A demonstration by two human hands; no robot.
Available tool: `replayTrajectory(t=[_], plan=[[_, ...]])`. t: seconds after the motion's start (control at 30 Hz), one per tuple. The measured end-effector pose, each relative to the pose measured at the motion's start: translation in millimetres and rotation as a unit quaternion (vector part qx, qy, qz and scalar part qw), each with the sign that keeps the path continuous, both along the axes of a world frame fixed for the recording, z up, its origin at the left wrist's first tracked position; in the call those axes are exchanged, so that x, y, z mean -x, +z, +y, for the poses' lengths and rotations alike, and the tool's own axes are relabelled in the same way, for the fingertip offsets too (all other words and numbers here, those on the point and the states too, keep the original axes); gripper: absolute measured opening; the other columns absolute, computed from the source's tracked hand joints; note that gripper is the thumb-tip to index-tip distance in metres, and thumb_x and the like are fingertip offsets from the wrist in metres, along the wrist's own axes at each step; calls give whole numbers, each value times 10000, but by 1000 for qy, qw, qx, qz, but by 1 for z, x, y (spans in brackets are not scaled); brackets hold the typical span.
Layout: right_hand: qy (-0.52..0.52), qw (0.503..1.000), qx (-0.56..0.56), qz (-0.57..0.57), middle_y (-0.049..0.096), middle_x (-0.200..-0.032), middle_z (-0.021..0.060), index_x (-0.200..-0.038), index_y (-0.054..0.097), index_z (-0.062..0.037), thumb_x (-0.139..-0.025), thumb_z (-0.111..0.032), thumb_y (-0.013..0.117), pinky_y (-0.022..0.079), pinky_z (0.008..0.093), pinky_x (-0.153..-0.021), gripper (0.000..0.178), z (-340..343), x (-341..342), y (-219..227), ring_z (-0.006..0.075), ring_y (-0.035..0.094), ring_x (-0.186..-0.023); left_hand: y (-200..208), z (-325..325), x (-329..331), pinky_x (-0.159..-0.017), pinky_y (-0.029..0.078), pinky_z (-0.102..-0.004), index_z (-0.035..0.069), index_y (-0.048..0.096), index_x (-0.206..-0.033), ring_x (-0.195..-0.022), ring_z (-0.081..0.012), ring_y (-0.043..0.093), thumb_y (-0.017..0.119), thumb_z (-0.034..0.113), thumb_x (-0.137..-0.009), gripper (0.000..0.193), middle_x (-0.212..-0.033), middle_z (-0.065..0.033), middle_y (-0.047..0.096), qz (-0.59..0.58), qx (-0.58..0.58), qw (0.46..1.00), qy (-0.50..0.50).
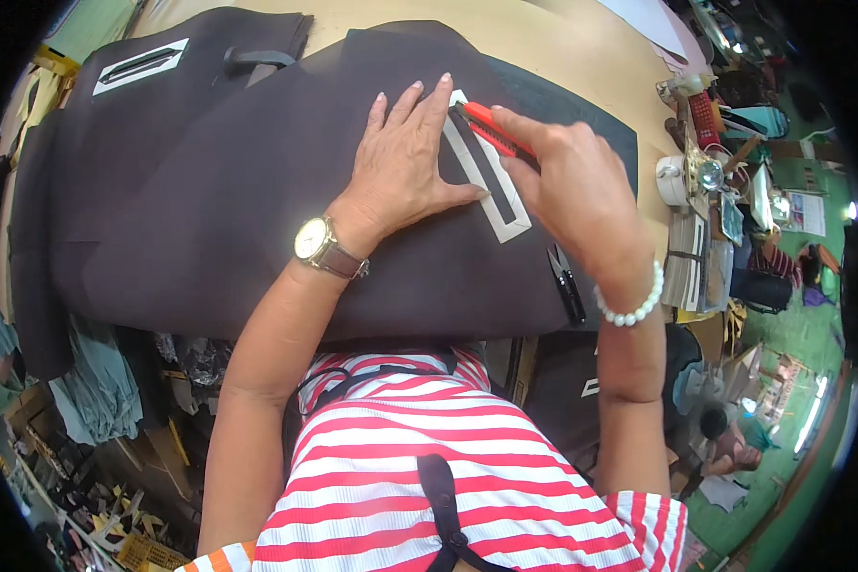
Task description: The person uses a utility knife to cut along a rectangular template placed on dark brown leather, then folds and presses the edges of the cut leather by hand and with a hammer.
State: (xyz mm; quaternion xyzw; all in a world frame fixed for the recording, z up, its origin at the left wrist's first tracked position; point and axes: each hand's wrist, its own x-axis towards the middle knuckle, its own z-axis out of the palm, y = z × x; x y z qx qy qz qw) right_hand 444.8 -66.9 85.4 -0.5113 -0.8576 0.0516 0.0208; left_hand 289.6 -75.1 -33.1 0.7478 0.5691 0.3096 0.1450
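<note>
A wide sheet of dark, smooth material (210,210) lies across the table. On it rests a white rectangular frame (512,230) with a long dark slot down its middle, set at a slant. My left hand (396,162) presses flat beside the frame, fingers spread, its thumb touching the frame's left edge. My right hand (577,181) grips a red utility knife (491,124), whose tip is at the slot's far end. Black thread snips (566,286) lie on the dark material below my right hand.
A second white frame (141,65) with a slot is on dark material at the far left, near a dark strap (257,58). The tan tabletop (591,57) shows beyond. Stacked bundles (686,257) and a white container (672,181) stand along the right side.
</note>
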Motion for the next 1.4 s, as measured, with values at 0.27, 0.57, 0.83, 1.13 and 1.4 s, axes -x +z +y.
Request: replayTrajectory(t=[0.27, 0.57, 0.83, 1.13, 1.4], plan=[[64, 998, -2, -20, 672, -829, 170, -1122, 664, -103, -797, -56, 582, 533, 411, -709, 339, 11, 0, 9, 326, 660, -771, -2, -1, 0, -1108, 223, -520, 4, 235, -1439, -1327, -327, 357, 787, 520, -612, 1120, -1348, -171, 469, -20, -27, 999, 2], [37, 997, 13, -61, 659, -735, 174, -1166, 638, -112, -799, -71, 599, 535, 412, -622, 371, -10, -6, 13, 339, 654, -678, -6, -1, -1, -1108, 225, -516, 1, 253, -1434, -1327, -323, 360, 783, 531, -610, 1114, -1361, -175, 459, -11, -30, 999, 9], [23, 997, 14, -71, 642, -688, 170, -1233, 596, -137, -803, -73, 596, 516, 408, -559, 435, -33, -23, 8, 328, 639, -610, -3, -1, -1, -1111, 216, -518, 0, 249, -1438, -1329, -320, 359, 776, 550, -612, 1123, -1352, -180, 469, -13, -11, 1000, -3], [29, 995, 0, -94, 604, -656, 113, -1277, 563, -131, -793, -55, 591, 492, 355, -471, 491, -67, -46, 7, 266, 631, -531, -2, -1, -1, -1119, 203, -503, -6, 240, -1440, -1329, -327, 365, 773, 555, -613, 1133, -1341, -204, 476, 13, -17, 1000, 4], [-29, 990, 43, -130, 517, -673, 91, -1334, 511, -176, -826, -109, 647, 454, 393, -483, 530, -92, -55, 6, 277, 568, -509, 0, -2, 0, -1117, 202, -506, -7, 249, -1439, -1330, -335, 363, 769, 554, -616, 1124, -1351, -210, 466, 14, -14, 1000, 0]])
